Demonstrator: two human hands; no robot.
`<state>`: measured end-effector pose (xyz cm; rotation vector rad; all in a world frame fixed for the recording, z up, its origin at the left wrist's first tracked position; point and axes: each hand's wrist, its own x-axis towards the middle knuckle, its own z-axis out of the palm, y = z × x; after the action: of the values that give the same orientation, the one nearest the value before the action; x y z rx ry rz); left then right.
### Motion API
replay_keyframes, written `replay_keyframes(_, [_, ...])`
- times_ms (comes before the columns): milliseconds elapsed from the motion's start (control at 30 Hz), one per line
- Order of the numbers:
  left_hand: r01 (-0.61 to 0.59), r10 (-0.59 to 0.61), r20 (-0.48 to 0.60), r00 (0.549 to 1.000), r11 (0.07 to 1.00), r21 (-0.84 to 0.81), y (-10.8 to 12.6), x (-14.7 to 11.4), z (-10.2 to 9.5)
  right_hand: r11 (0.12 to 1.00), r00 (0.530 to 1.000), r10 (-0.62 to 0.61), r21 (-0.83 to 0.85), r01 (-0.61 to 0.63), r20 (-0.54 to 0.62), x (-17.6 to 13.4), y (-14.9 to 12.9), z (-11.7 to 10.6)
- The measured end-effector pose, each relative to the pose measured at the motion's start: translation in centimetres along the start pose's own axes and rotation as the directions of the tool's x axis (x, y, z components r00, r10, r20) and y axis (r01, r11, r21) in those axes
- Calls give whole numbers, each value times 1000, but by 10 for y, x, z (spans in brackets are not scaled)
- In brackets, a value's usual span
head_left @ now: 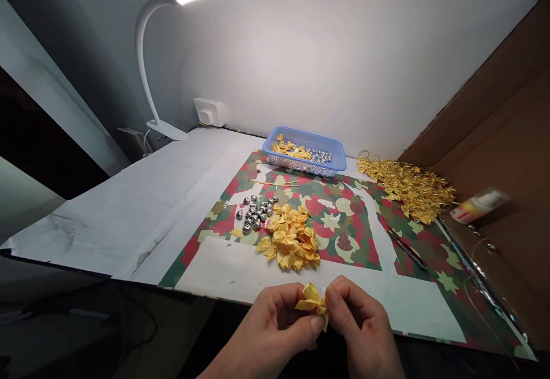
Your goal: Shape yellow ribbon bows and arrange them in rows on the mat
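Left hand (275, 319) pinches a yellow ribbon bow (310, 299) | right hand (365, 322), fingers nearly closed, grips its edge | piled bows (290, 239) lie beyond, beside silver bells (254, 217)

The left hand (277, 322) and right hand (361, 322) pinch one little yellow bow (310, 301).
Seen from the hands, a heap of yellow bows (289, 241) sits on the desk (107, 218) near 12 o'clock, with shiny silver balls (256, 217) just beside it at 11. Farther off at 12 is a blue basket (301, 166) with more bows and balls inside. A big gold pile (408, 187) lies at 1 o'clock.
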<state>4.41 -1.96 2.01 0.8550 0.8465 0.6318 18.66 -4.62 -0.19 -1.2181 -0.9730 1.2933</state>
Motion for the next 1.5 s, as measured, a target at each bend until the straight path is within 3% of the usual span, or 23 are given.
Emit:
replay_keyframes(100, [-57, 56, 43, 998, 998, 29, -1, -1, -4, 991, 994, 102, 78, -105, 46, 2, -2, 1])
replay_keyframes(200, [-62, 61, 48, 997, 998, 21, -3, -3, -7, 994, 995, 86, 66, -89, 41, 1, -6, 2])
replay_keyframes(333, [-162, 157, -119, 980, 986, -39, -4, -8, -7, 999, 999, 34, -27, -34, -23, -2, -7, 2])
replay_keyframes(467, [-322, 357, -253, 899, 931, 172, -6, -11, -3, 996, 999, -36, -80, 32, -40, -4, -2, 2])
replay_keyframes(600, [-422, 462, -243, 853, 884, 200, -5, -9, 0, 991, 995, -92, -102, 89, -28, -6, 4, 4])
replay_keyframes(767, [-418, 463, -213, 861, 881, 223, 0, -9, -1, 977, 983, -183, -116, 179, -22, -7, 11, 8])
replay_keyframes(900, [-436, 484, -206, 850, 867, 241, 0, -10, -2, 934, 951, -303, -220, 283, -63, -7, 11, 10])
replay_keyframes(1000, [-389, 431, -206, 878, 896, 215, 1, -10, -3, 871, 908, -413, -320, 373, -65, -9, 10, 13])
replay_keyframes(1100, [-202, 200, -131, 971, 979, -3, 3, -9, -3, 849, 880, -467, -324, 418, -86, -9, 10, 15])
replay_keyframes(1167, [-37, 23, -65, 998, 974, -222, 4, -8, -3, 898, 907, -406, -229, 375, -109, -8, 12, 15])
replay_keyframes(1233, [51, -77, -53, 996, 925, -376, 3, -8, -3, 959, 955, -278, -88, 270, -100, -5, 11, 13])
replay_keyframes(1333, [36, -90, -122, 988, 919, -393, 1, -9, -5, 989, 987, -139, 31, 141, -76, -2, 7, 7])
replay_keyframes(1500, [-18, -14, -86, 996, 936, -353, 3, -11, -5, 987, 981, -155, 14, 158, -117, -3, 3, 7])
